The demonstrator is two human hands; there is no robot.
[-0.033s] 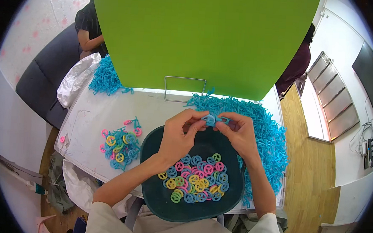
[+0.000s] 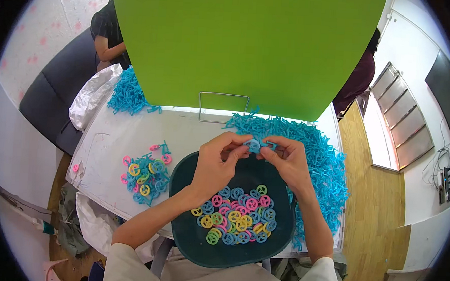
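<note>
My left hand [image 2: 221, 158] pinches a small blue plastic wheel [image 2: 253, 145] between thumb and fingertips. In my right hand [image 2: 288, 161], thumb and forefinger grip a branched turquoise plastic piece [image 2: 269, 145] that meets the wheel. Both hands are held over the far rim of a dark green basin [image 2: 179, 235]. Inside the basin lie several loose spoked wheels [image 2: 235, 217] in blue, pink, yellow and green. My fingers partly hide where the two pieces meet.
A big heap of turquoise branched pieces [image 2: 318, 155] covers the table's right side; another pile [image 2: 127, 92] lies far left. Wheeled pieces [image 2: 146, 177] are heaped left of the basin. A green panel [image 2: 245, 50] with a wire stand [image 2: 222, 121] rises behind. Two people sit beyond it.
</note>
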